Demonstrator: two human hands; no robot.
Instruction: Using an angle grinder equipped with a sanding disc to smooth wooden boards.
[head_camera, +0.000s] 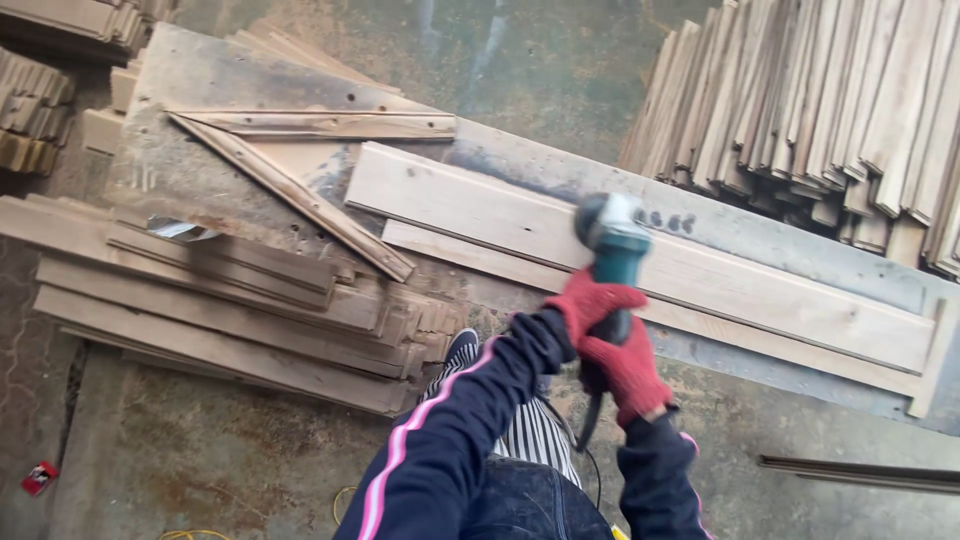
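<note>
Red knitted cloth gloves (628, 370) are seen on a teal plastic grinder (612, 245), above pale raw-sawn wooden planks (700, 275) and dusty, matt concrete (220, 460)

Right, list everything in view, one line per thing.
angle grinder: one, teal and grey, over the long boards, held in both hands
long boards: two, pale wood, centre right on the platform
platform: one, grey, under the boards
thin battens: two, pale, crossing upper left
plank pile: one, grey-brown, left
stacked slats: many, pale, upper right
small red object: one, floor lower left
left hand: red glove, on the grinder
right hand: red glove, on the grinder's rear
</note>
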